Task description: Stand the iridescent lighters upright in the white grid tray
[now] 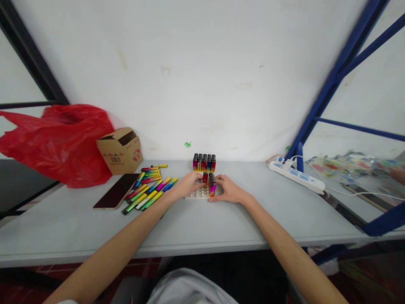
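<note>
A pale tray with round holes (198, 194) lies on the table between my hands. Several lighters (211, 188) stand upright in its right-hand column. My left hand (189, 185) reaches over the tray from the left, its fingers closed on a dark red lighter (205, 177) near the back row. Around the right side of the tray curves my right hand (228, 189), fingers apart, touching or very near the standing lighters. Behind the tray a block of upright colourful lighters (204, 163) stands close to the wall. Loose lighters (152, 194) lie spread out left of my left hand.
At the left are a dark phone (116, 192), a cardboard box (122, 152) and a red plastic bag (63, 143). A white power strip (297, 176) with cables lies at the right, by a blue frame (329, 88). Another person's hand (397, 175) shows at the far right.
</note>
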Available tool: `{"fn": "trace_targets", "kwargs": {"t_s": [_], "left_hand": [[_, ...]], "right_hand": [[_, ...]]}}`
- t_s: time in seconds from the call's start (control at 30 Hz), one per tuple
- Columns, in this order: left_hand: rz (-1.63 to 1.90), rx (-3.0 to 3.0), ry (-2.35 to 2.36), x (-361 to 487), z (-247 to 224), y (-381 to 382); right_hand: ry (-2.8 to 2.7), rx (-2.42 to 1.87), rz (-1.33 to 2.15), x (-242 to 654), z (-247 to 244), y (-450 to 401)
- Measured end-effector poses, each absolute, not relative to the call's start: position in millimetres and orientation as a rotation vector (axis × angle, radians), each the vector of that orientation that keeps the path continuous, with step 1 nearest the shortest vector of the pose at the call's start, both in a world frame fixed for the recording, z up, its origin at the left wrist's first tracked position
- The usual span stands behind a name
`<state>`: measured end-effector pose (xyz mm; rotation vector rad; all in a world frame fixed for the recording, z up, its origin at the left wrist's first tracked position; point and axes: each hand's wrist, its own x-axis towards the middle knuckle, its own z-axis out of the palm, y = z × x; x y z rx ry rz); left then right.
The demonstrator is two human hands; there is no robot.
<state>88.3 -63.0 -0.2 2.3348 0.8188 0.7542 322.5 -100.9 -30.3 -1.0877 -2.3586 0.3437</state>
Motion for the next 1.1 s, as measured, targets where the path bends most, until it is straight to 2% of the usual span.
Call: {"fn": "trace_targets", "kwargs": {"t_s": [0.2,0.47,0.73,0.93,1.1], "left_hand": [[0.788,2.387,1.197,38,15,-46],[0.572,2.375,1.618,-20,26,-34],[0.604,2.414,1.511,5,4,-38],[0.838,2.477,1.256,28,13,-52],[1.064,2.04,1.046,43,22,-63]], "right_hand": [[-2.347,-1.106,0.36,322,-31,-100],[-2.312,-1.127,0.368,327,-29,-99],[-2.324,-1.167,0.363,328,-26,-101],[-2.332,-1.167,0.362,328,-26,-101],[-2.331,-1.162,0.362,329,-27,-99]]}}
